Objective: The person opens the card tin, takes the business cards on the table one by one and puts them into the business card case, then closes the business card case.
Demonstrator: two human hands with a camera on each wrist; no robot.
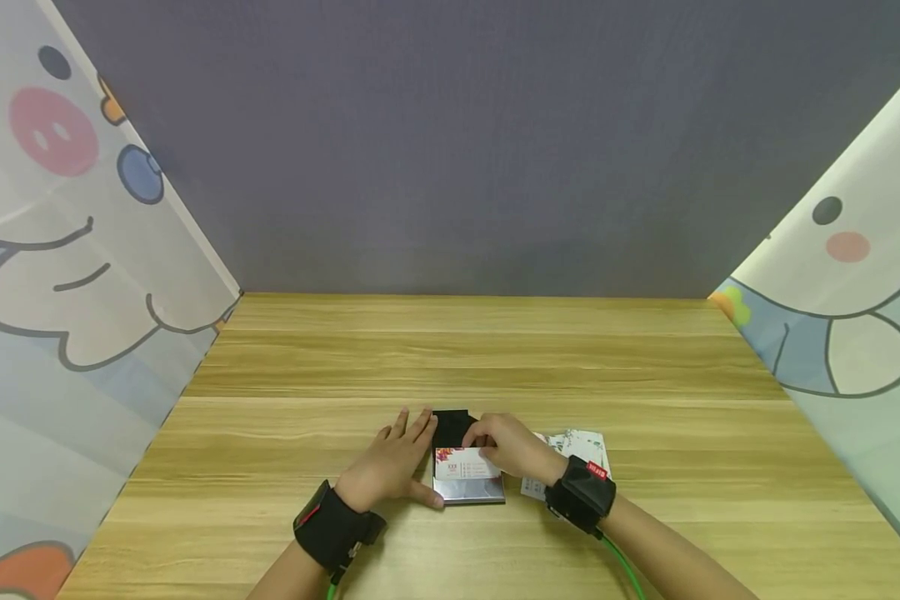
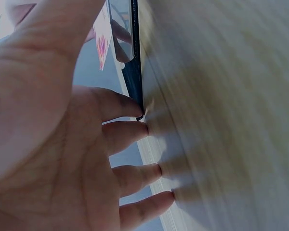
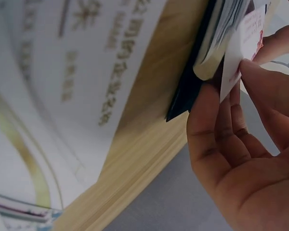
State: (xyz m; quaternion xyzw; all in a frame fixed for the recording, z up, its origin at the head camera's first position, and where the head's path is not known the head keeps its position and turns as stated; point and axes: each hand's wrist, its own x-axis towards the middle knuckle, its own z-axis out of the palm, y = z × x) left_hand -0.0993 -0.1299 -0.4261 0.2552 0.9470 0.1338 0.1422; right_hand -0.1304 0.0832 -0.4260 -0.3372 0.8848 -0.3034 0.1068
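Observation:
A business card holder (image 1: 480,492) with a shiny metal body and a black flap (image 1: 448,427) lies opened on the table between the hands. My right hand (image 1: 512,446) pinches a white business card (image 1: 461,469) with a red and pink floral corner between thumb and fingers. In the right wrist view this card (image 3: 244,45) tilts up over the metal body. My left hand (image 1: 393,462) is spread flat along the holder's left side, thumb at its front corner and index fingertip by the flap. In the left wrist view its fingertips touch the wood beside the black edge (image 2: 133,84).
Several loose printed cards (image 1: 585,446) lie to the right of the holder, partly hidden under my right wrist. A wooden table (image 1: 465,350) extends back to a grey panel (image 1: 465,150). Cartoon-printed panels (image 1: 60,275) flank it. Green cables (image 1: 621,562) trail from the black wrist bands.

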